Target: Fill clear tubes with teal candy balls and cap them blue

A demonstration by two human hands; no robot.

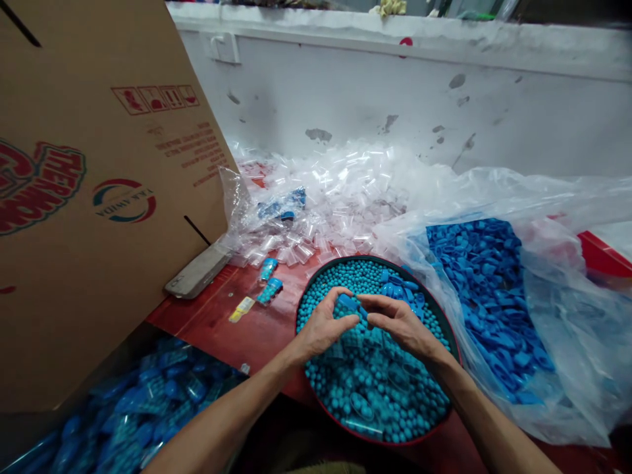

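Note:
Both hands meet over a round tub (457, 349) filled with small turquoise balls. My left hand (326, 326) pinches a small blue plastic piece (348, 303) between thumb and fingers. From the other side, my right hand (402, 322) closes thumb and fingertips on the narrow end of the same piece, as far as I can tell. Its exact kind is partly hidden by the fingers. Behind my right hand, several loose blue plastic pieces (402, 289) lie on the balls. Clear plastic containers (363, 405) rest among the balls at the tub's near side.
A large cardboard box (123, 145) stands at left, beside a grey metal block (197, 270). Small packets (270, 290) lie on the red table (237, 342). Clear plastic pieces (345, 204) are heaped behind. At right, a plastic bag (567, 342) holds blue parts (488, 296); filled blue packs (148, 401) sit lower left.

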